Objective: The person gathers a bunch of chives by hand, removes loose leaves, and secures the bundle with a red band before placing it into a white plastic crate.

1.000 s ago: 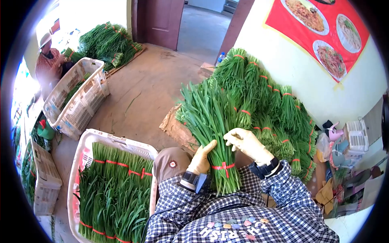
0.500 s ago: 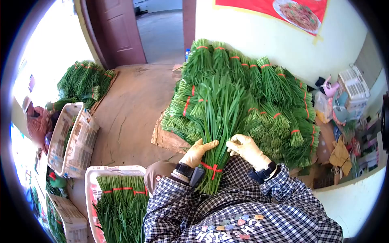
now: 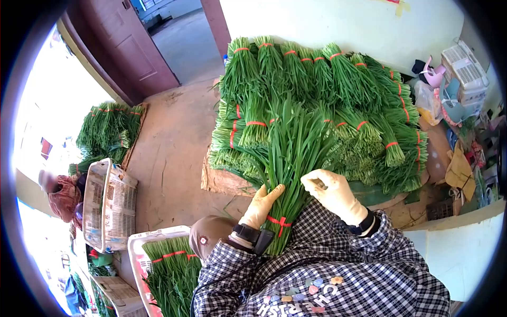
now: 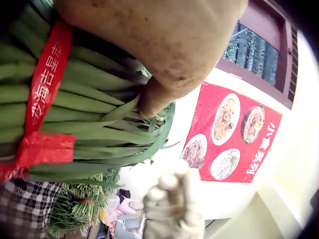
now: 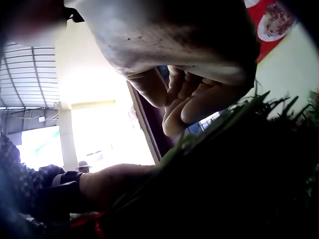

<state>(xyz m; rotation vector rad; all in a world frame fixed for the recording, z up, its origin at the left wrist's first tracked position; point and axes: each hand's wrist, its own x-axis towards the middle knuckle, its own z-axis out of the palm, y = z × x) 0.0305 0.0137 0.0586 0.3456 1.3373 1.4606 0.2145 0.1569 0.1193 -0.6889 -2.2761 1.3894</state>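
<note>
In the head view, my gloved left hand grips an upright bundle of Chinese chives against my front, its thumb across the leaves. A red printed tie circles the bundle just below that hand. My gloved right hand is raised beside the leaves on the right. Its fingers curl in toward the thumb above the leaves in the right wrist view, and nothing shows between them. The left wrist view shows the left palm over the bundle, with the curled right hand beyond it.
A large pile of tied chive bundles lies ahead by the wall. A white crate of chives stands at my left, with another crate beyond. A person sits at far left. Bags and baskets stand at right.
The head view has swung right and down, toward the pile. The left hand keeps its hold on the bundle, while the right hand has come slightly away from the leaves.
</note>
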